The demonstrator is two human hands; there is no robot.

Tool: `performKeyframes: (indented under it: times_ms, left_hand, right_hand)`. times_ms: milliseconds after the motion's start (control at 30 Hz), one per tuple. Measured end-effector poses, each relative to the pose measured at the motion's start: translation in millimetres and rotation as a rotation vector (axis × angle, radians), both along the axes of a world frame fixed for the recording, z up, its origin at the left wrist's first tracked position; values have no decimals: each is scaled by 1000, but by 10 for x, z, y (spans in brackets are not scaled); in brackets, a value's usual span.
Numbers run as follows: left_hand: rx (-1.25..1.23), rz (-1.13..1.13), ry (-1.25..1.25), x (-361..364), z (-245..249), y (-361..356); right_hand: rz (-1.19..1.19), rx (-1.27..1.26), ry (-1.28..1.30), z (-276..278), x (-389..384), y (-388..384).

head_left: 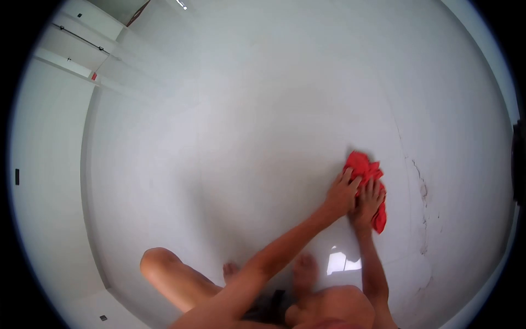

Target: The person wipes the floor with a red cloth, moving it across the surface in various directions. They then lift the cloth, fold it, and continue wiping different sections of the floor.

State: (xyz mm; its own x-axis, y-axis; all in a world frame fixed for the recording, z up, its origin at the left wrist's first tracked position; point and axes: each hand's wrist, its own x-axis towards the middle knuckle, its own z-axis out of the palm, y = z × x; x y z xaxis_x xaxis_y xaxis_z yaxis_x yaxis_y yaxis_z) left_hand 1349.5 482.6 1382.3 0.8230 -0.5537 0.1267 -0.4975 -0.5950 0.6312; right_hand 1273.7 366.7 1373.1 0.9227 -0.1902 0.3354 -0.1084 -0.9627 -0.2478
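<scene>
A red cloth (361, 164) lies crumpled on the glossy white tiled floor (246, 137), right of centre. My left hand (342, 192) presses flat on the cloth's left part, with its arm reaching across from the lower left. Beside it, my right hand (370, 200) rests palm down on the cloth's right part, fingers spread. Both hands touch each other on top of the cloth. Part of the cloth sticks out beyond the fingers and below the right hand.
My bare knees (161, 266) and feet (304, 268) are on the floor at the bottom. White walls (49, 164) rise at the left, with a corner at the top left. Dark cracks or smudges (423, 192) mark the floor right of the cloth. A window reflection (342, 260) shines near my right arm.
</scene>
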Motion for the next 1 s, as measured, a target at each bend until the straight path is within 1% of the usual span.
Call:
performKeyframes:
  times_ms: [67,133,200,233,333,433,500,533,567,633,667,700,800,900,1000]
  left_hand:
    - [28,35,41,-214,51,384]
    - [38,37,91,-291,170,661]
    - [30,-3,131,-288,148,809]
    - [12,-38,149,-220,223,950]
    - [117,-163,306,4,464,1052]
    - [91,-239,160,118,497,1189]
    - [14,-115,-61,157,238,1365]
    - [-52,-65,-109,205,311,1529]
    - [-81,81,-120,215,283,1672]
    - [-20,316,-315,229,228,1991]
    - [73,410,-331,187,123,2148]
    - [149,500,-273,112,93,2292]
    - [217,611,-199,-60,-90,2555]
    - [308,574,-158,-95,-102,2556]
    - [338,571,-127,-79,-61,2585]
  right_hand:
    - [21,19,-32,-75,-192,371]
    - [0,21,-17,1,-258,693]
    - [-12,32,-15,-67,-311,703]
    - [-20,28,-23,-10,-294,771]
    - [-10,24,-34,-40,-285,773]
    - [0,21,20,-56,-311,733]
    - [-1,9,52,-76,-317,725]
    - [1,-5,52,-79,-309,727]
    - [0,-18,49,-88,-302,735]
    - [-6,-2,83,-16,-275,764]
    - [-6,5,99,13,-268,762]
    - [-6,10,102,35,-272,760]
    - [-14,20,112,64,-228,786]
    - [-20,8,126,31,-217,768]
    - [-21,-7,140,37,-207,795]
